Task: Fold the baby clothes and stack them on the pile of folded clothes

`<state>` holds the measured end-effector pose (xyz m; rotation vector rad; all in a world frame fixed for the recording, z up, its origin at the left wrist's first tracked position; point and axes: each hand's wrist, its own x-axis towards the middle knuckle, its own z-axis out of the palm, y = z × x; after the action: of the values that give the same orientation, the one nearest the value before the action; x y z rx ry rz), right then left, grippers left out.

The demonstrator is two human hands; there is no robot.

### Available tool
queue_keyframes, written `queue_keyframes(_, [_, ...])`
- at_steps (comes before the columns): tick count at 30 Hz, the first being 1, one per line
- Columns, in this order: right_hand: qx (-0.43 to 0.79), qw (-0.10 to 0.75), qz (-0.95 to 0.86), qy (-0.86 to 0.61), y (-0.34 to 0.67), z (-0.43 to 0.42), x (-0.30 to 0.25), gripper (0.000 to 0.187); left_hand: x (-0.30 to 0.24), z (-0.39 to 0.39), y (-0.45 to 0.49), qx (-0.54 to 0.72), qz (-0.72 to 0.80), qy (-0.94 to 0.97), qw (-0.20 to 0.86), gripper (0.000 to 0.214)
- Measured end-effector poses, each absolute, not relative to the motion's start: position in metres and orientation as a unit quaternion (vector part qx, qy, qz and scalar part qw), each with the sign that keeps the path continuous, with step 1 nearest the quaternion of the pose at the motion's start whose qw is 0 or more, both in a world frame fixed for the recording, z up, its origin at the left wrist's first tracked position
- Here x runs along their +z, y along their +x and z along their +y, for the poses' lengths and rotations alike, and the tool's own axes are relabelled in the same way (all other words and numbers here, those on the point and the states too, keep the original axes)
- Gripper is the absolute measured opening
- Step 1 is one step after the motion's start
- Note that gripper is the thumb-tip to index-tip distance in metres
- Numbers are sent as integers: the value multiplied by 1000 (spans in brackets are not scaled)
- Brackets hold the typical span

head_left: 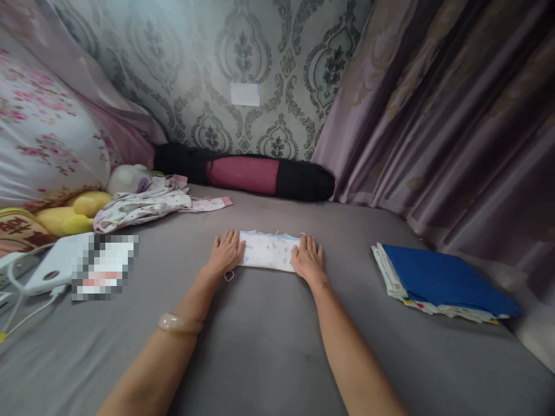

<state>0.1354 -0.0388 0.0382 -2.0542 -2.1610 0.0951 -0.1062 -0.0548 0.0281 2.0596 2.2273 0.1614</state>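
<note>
A white folded cloth with a small blue print and a light blue upper edge lies flat on the grey bed sheet. My left hand rests palm down on its left end, fingers stretched out. On the right end lies my right hand, also flat with its fingers apart. Thin cords show near the cloth: a loop below my left hand and a short bit by my right fingertips. The parts of the cloth under both palms are hidden.
At the right lies a folded stack topped with blue cloth. Left are a white device with cables, a blurred-out packet, printed clothing and a yellow plush toy. A long black and red bag lies along the wall.
</note>
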Motion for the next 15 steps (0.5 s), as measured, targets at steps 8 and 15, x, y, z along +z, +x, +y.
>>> queue_keyframes(8, [21, 116, -790, -602, 114, -48, 42, 54, 42, -62, -82, 102, 659, 743, -62, 56])
queue_keyframes(15, [30, 101, -790, -604, 111, -46, 26, 55, 30, -59, -81, 63, 663, 746, -4, 57])
